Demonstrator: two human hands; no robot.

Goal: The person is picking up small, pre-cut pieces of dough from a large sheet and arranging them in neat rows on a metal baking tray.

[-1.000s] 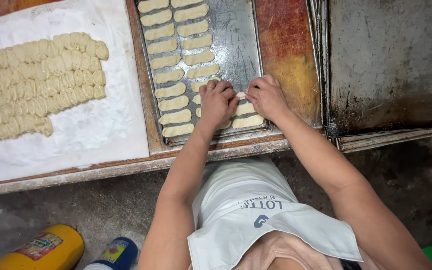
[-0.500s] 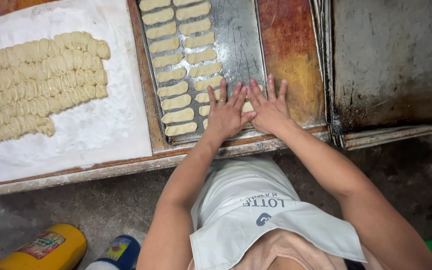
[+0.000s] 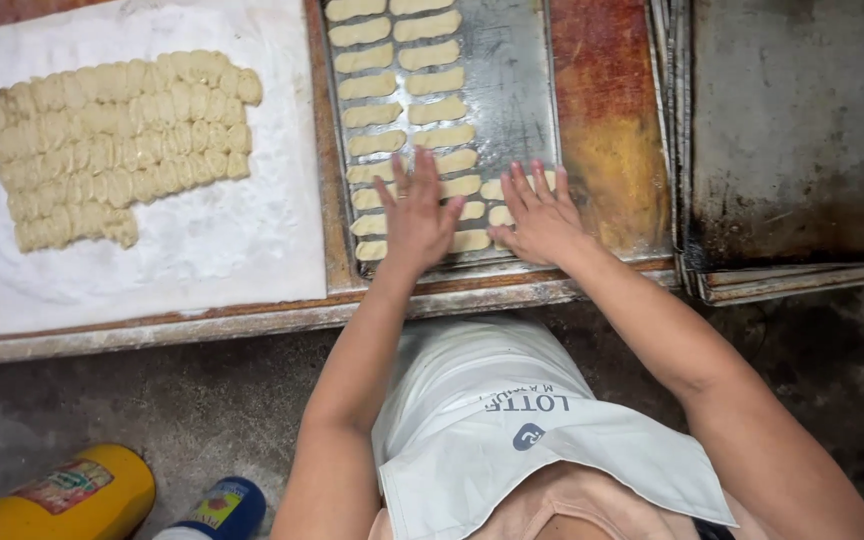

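While flat on the near end of the metal baking tray [image 3: 527,90], left hand [image 3: 419,215] and right hand [image 3: 544,218] press palms-down on the dough pieces [image 3: 422,110], fingers spread, grip apart, clamped on nothing. Dough pieces in columns down the tray, each long axis running left to right, across the tray. Bigger batch of cut dough [image 3: 117,140] packed on the floured white sheet [image 3: 212,250], further left on the surface [image 3: 252,322].

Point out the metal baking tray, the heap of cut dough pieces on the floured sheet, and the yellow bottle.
metal baking tray [image 3: 522,80]: head view, bare metal on its right part.
heap of cut dough pieces [image 3: 117,140]: head view, middle of the heap.
yellow bottle [image 3: 52,500]: head view, its body.
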